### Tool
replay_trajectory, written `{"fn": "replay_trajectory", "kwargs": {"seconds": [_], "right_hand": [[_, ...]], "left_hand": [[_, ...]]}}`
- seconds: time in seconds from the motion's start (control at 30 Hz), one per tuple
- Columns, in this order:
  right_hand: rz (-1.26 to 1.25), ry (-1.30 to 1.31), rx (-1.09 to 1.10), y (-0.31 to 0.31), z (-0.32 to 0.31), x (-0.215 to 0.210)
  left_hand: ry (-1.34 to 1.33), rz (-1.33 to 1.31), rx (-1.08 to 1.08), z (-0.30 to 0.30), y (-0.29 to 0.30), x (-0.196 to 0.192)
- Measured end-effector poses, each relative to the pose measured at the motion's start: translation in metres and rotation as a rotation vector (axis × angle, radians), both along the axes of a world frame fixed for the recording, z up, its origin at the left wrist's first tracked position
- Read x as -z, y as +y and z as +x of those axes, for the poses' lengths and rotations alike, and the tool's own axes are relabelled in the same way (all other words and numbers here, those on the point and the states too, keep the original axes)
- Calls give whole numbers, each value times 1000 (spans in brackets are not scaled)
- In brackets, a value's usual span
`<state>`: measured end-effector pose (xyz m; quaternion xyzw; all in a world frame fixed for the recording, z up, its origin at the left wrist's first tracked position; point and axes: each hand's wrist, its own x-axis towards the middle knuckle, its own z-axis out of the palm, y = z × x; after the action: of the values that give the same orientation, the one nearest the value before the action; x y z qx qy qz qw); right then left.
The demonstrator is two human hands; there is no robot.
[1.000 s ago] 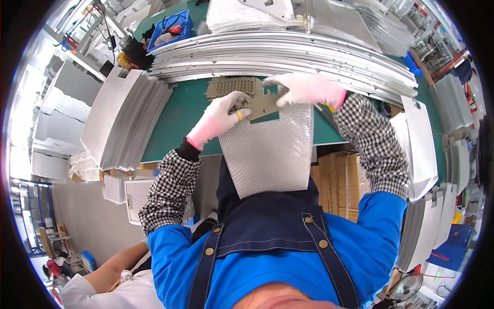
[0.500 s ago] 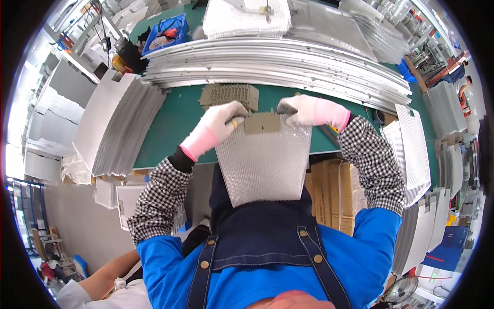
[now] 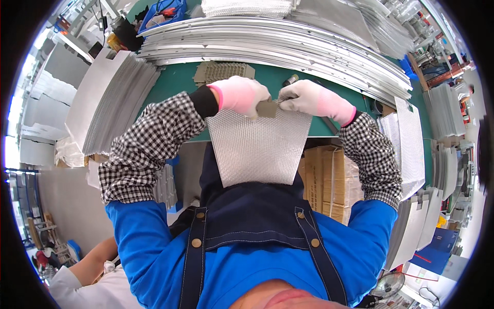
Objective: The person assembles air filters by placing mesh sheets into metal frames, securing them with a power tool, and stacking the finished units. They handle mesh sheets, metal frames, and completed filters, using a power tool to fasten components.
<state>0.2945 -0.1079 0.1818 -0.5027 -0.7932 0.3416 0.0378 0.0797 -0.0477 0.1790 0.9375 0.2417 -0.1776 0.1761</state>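
A silver, fine-textured sheet (image 3: 257, 147) hangs from the bench edge against my apron, narrower toward its lower end. At its upper edge lies a small beige flat piece (image 3: 266, 109), partly covered by my fingers. My left hand (image 3: 239, 96), in a white and pink glove, is closed on the left side of this beige piece. My right hand (image 3: 311, 100), gloved the same way, pinches at the upper edge near the piece's right end; what sits between its fingertips is too small to make out. Beyond my left hand rests a beige ribbed block (image 3: 224, 72).
Long silver metal strips (image 3: 272, 44) lie stacked across the back of the green bench (image 3: 175, 82). Stacks of grey panels (image 3: 110, 98) stand at the left, and textured sheets (image 3: 406, 147) at the right. Cartons (image 3: 329, 180) sit below the bench. Another person's arm (image 3: 95, 260) shows at lower left.
My left hand has moved right and turned over the beige piece, covering more of it, and my left elbow has swung outward. My right hand stays by the piece's right end. The view has shifted.
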Motion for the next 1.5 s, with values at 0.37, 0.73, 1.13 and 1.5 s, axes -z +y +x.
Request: {"fn": "replay_trajectory", "kwargs": {"seconds": [0.37, 0.73, 1.13, 1.5], "right_hand": [[110, -59, -175, 48, -33, 35], [601, -89, 1050, 139, 243, 105], [1105, -487, 269, 63, 187, -13], [915, -232, 224, -85, 124, -27]], "left_hand": [[-81, -155, -388, -44, 35, 16], [-1378, -1023, -979, -92, 31, 124], [-1487, -566, -1070, -88, -37, 118], [-1540, -777, -995, -80, -74, 81]]}}
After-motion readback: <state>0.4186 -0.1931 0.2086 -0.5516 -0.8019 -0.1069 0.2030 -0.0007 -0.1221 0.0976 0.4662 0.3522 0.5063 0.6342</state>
